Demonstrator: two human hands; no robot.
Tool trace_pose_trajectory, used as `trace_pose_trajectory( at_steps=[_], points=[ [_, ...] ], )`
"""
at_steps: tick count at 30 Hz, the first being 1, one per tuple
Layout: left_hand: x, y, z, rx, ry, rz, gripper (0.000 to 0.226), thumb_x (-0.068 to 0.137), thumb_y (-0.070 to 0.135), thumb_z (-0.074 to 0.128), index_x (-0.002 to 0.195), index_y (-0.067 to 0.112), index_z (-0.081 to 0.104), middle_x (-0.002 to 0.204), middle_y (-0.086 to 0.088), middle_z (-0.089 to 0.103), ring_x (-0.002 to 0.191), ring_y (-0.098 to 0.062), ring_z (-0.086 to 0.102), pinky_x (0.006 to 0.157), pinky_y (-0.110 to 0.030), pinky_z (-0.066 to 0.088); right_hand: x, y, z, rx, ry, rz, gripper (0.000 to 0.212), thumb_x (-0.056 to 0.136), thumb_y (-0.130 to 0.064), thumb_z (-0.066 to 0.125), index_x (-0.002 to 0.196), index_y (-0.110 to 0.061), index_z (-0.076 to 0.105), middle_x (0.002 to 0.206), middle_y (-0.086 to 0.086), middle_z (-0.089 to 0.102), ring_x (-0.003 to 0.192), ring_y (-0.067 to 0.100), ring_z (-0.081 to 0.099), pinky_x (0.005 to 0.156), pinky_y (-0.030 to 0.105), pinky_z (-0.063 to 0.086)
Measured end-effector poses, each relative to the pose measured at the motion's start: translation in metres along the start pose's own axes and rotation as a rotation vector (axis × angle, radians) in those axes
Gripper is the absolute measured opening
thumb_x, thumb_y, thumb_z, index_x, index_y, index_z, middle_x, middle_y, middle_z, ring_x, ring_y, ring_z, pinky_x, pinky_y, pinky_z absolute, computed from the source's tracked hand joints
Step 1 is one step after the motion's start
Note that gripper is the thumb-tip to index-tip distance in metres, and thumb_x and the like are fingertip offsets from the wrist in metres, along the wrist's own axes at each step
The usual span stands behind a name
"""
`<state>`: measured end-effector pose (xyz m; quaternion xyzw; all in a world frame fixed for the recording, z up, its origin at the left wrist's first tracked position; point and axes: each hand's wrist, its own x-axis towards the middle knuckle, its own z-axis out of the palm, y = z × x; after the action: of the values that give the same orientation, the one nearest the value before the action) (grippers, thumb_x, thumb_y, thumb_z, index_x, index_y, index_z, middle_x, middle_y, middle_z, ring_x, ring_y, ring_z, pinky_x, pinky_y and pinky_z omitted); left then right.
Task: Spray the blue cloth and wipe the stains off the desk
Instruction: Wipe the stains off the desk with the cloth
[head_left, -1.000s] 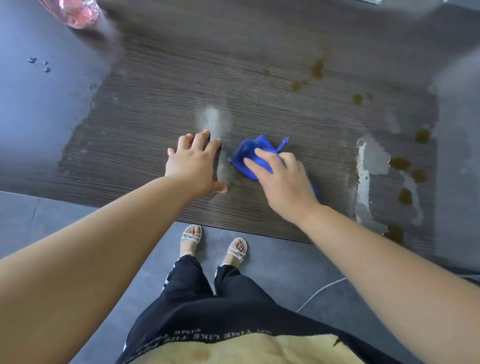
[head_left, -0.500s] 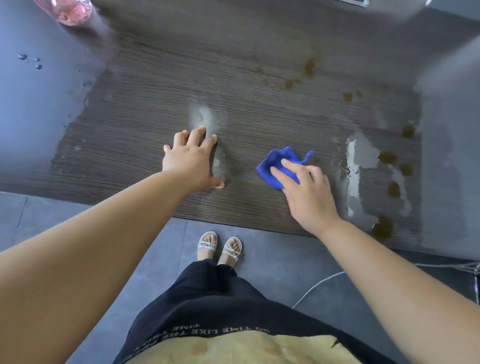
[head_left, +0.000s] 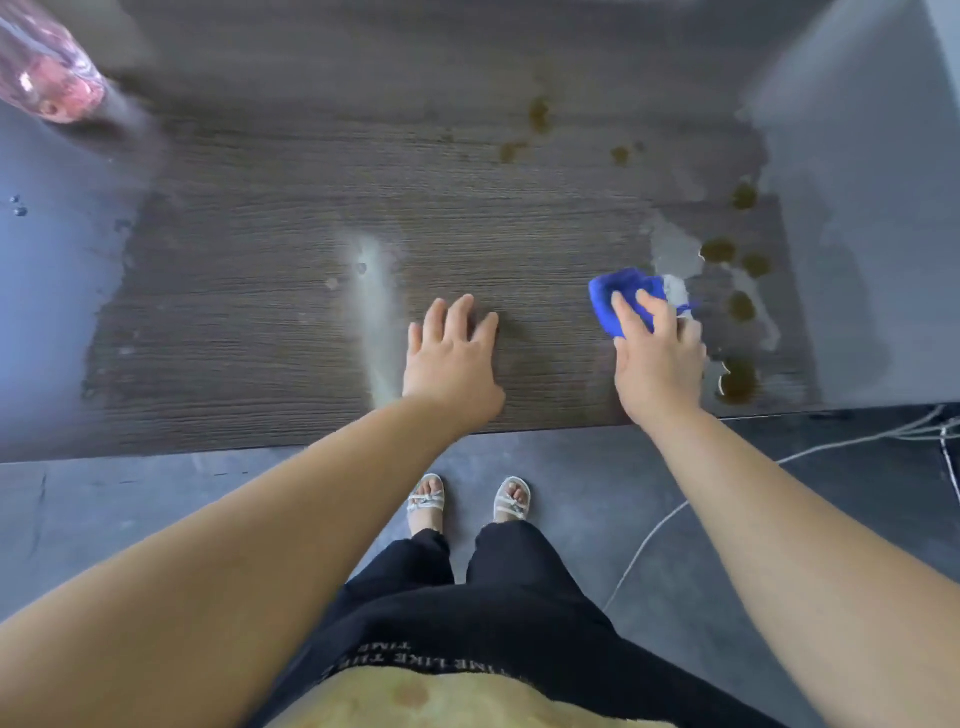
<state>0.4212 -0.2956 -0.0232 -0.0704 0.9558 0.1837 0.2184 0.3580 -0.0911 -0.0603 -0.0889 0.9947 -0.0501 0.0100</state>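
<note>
The blue cloth (head_left: 621, 299) lies bunched on the dark wood-grain desk (head_left: 291, 322), pressed down under my right hand (head_left: 655, 358) near the desk's right front. Several brown stains (head_left: 740, 305) dot the desk just right of the cloth, with one larger stain (head_left: 737, 382) at the front edge and more stains (head_left: 539, 115) farther back. A wet sheen (head_left: 672, 247) lies beside the cloth. My left hand (head_left: 451, 361) rests flat on the desk, fingers spread, holding nothing. A pink spray bottle (head_left: 49, 78) stands at the far left corner, partly cut off.
A pale wet streak (head_left: 376, 312) runs toward the front edge left of my left hand. Water drops (head_left: 16, 205) sit on the glossy left part of the desk. Below the desk edge are grey floor tiles, my sandalled feet (head_left: 470, 501) and white cables (head_left: 857, 441) at right.
My right hand has slid the blue cloth to the right, from beside my left hand toward the brown stains. My left hand stays flat on the desk.
</note>
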Motion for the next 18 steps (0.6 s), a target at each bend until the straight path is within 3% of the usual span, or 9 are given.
trace_pose_trajectory(
  at_steps=[2, 3, 6, 9, 12, 14, 16, 18],
  points=[
    [0.001, 0.014, 0.007, -0.015, -0.014, 0.025, 0.077, 0.082, 0.029, 0.056, 0.147, 0.021, 0.016, 0.156, -0.005, 0.003, 0.143, -0.030, -0.003, 0.117, -0.047, 0.007, 0.009, -0.026, 0.000, 0.021, -0.040, 0.170, 0.051, 0.096, -0.021, 0.047, 0.145, -0.025, 0.033, 0.152, 0.004, 0.025, 0.117, 0.038, 0.038, 0.097, 0.045, 0.032],
    [0.001, 0.018, 0.009, -0.023, -0.019, 0.027, 0.076, 0.082, 0.029, 0.056, 0.146, 0.022, 0.017, 0.156, -0.006, 0.004, 0.143, -0.029, -0.002, 0.117, -0.047, 0.007, 0.005, -0.044, 0.000, 0.051, -0.033, 0.167, 0.052, 0.093, -0.018, 0.052, 0.143, -0.023, 0.037, 0.150, 0.007, 0.030, 0.113, 0.040, 0.041, 0.094, 0.045, 0.035],
    [0.007, 0.023, 0.010, -0.066, 0.042, 0.003, 0.067, 0.081, 0.027, 0.056, 0.141, 0.020, 0.028, 0.153, -0.006, 0.014, 0.141, -0.029, 0.008, 0.115, -0.048, 0.014, -0.032, -0.054, 0.008, 0.110, 0.030, -0.164, 0.058, 0.071, -0.007, 0.072, 0.126, -0.019, 0.058, 0.130, 0.011, 0.055, 0.087, 0.039, 0.054, 0.070, 0.042, 0.047],
    [0.014, 0.032, 0.007, -0.072, 0.082, -0.045, 0.057, 0.082, 0.027, 0.054, 0.135, 0.021, 0.037, 0.150, -0.003, 0.022, 0.138, -0.028, 0.015, 0.113, -0.052, 0.017, -0.037, 0.002, 0.003, 0.032, 0.006, -0.428, 0.058, 0.071, -0.005, 0.070, 0.126, -0.021, 0.058, 0.127, 0.006, 0.057, 0.083, 0.037, 0.053, 0.067, 0.041, 0.047],
    [0.022, 0.050, 0.008, -0.062, 0.008, -0.087, 0.061, 0.084, 0.031, 0.052, 0.139, 0.023, 0.029, 0.152, -0.002, 0.014, 0.140, -0.028, 0.008, 0.111, -0.061, 0.010, 0.012, 0.039, -0.009, -0.021, -0.001, -0.217, 0.055, 0.084, -0.007, 0.060, 0.136, -0.019, 0.048, 0.139, 0.010, 0.046, 0.101, 0.044, 0.048, 0.085, 0.048, 0.044],
    [0.025, 0.059, 0.011, -0.051, -0.019, -0.120, 0.067, 0.084, 0.034, 0.053, 0.142, 0.025, 0.023, 0.154, -0.002, 0.009, 0.142, -0.029, 0.003, 0.110, -0.064, 0.006, 0.052, 0.037, -0.007, -0.028, -0.039, -0.008, 0.054, 0.093, -0.015, 0.050, 0.144, -0.023, 0.034, 0.149, 0.007, 0.030, 0.116, 0.039, 0.040, 0.096, 0.044, 0.033],
    [0.025, 0.059, 0.014, -0.042, -0.009, -0.138, 0.072, 0.082, 0.036, 0.056, 0.144, 0.026, 0.020, 0.154, -0.002, 0.008, 0.142, -0.029, 0.000, 0.110, -0.063, 0.005, 0.062, 0.010, -0.007, -0.007, -0.074, 0.079, 0.056, 0.095, -0.016, 0.046, 0.147, -0.023, 0.027, 0.151, 0.006, 0.024, 0.118, 0.035, 0.038, 0.095, 0.040, 0.031],
    [0.024, 0.057, 0.017, -0.030, 0.002, -0.140, 0.077, 0.081, 0.037, 0.059, 0.145, 0.027, 0.018, 0.155, -0.001, 0.007, 0.143, -0.029, -0.001, 0.111, -0.062, 0.003, 0.042, -0.011, -0.005, 0.063, -0.062, -0.030, 0.058, 0.087, -0.011, 0.056, 0.142, -0.020, 0.038, 0.146, 0.010, 0.035, 0.108, 0.039, 0.044, 0.087, 0.043, 0.038]
  ],
)
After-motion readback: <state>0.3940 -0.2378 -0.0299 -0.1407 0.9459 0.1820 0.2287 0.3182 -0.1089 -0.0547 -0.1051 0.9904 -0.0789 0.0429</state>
